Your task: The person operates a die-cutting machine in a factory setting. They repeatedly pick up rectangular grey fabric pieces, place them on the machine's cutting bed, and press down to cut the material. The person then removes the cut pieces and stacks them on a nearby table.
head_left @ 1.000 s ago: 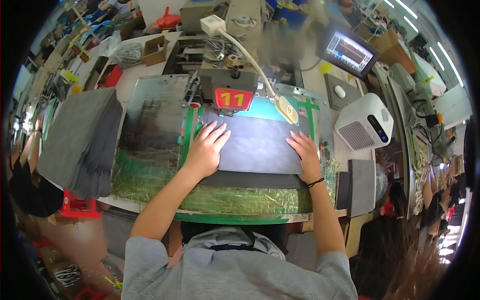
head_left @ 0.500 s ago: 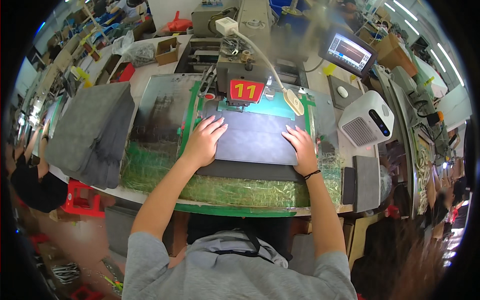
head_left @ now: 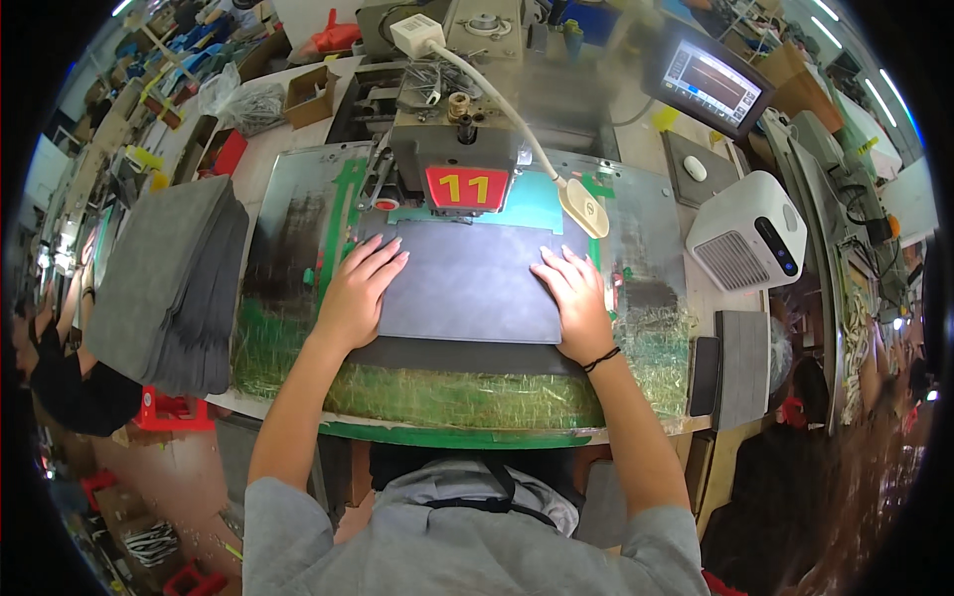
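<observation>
A grey rectangular panel (head_left: 472,293), with a leather-like surface, lies flat beneath the head of a sewing machine (head_left: 452,149) with a red number plate. My left hand (head_left: 358,298) rests along the panel's left edge, fingers stretched forward and slightly apart. On the opposite edge lies my right hand (head_left: 578,306), its fingers also extended and partly on the panel. Neither hand grasps anything. Under the panel's near edge shows a darker grey sheet (head_left: 457,356). A teal sheet (head_left: 537,204) borders its far edge. The needle area is partly hidden by the machine head.
Grey panels hang in a stack (head_left: 164,278) at the left. A white lamp (head_left: 584,209) on a bent neck hangs beside the machine head. To the right stand a white fan unit (head_left: 747,233), a monitor (head_left: 711,84), a mouse (head_left: 695,171) and more grey panels (head_left: 741,368).
The panel, the machine head and both hands now appear further left, while the fan and monitor appear slightly further right; the view itself has shifted. Both hands stay on the panel's edges.
</observation>
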Demonstrator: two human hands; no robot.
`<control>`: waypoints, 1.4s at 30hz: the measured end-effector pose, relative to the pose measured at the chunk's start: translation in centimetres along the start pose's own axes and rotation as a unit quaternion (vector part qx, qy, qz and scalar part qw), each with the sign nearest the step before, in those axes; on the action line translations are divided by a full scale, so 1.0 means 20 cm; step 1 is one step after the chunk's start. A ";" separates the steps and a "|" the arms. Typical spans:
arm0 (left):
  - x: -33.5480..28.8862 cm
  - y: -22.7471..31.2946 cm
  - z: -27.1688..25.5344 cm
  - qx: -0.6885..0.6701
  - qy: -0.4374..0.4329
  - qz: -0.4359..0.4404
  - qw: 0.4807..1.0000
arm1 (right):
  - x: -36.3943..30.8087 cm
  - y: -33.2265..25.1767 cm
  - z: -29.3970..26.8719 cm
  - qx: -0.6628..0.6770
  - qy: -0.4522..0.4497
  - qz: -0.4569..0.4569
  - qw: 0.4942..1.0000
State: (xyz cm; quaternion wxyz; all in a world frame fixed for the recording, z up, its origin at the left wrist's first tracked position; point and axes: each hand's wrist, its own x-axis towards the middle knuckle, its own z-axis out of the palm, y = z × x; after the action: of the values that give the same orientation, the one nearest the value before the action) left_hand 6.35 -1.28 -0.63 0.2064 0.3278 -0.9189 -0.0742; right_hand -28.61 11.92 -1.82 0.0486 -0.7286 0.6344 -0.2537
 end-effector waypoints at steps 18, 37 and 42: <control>-0.10 -0.18 -0.11 -0.009 0.005 -0.022 1.000 | 0.12 -0.22 0.12 0.004 0.005 0.000 1.000; -0.20 -0.38 -0.24 -0.016 -0.020 -0.048 0.998 | 0.25 -0.40 0.26 0.032 0.025 -0.025 0.999; -0.19 -0.38 -0.25 -0.008 -0.018 -0.038 0.999 | 0.26 -0.38 0.28 0.032 0.037 -0.019 0.999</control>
State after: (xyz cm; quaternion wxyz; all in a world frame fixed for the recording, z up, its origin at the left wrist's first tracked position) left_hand 15.46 -4.90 0.52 0.1895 0.3594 -0.9088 -0.0952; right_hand -18.93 7.06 -2.07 0.0431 -0.7289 0.6133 -0.3013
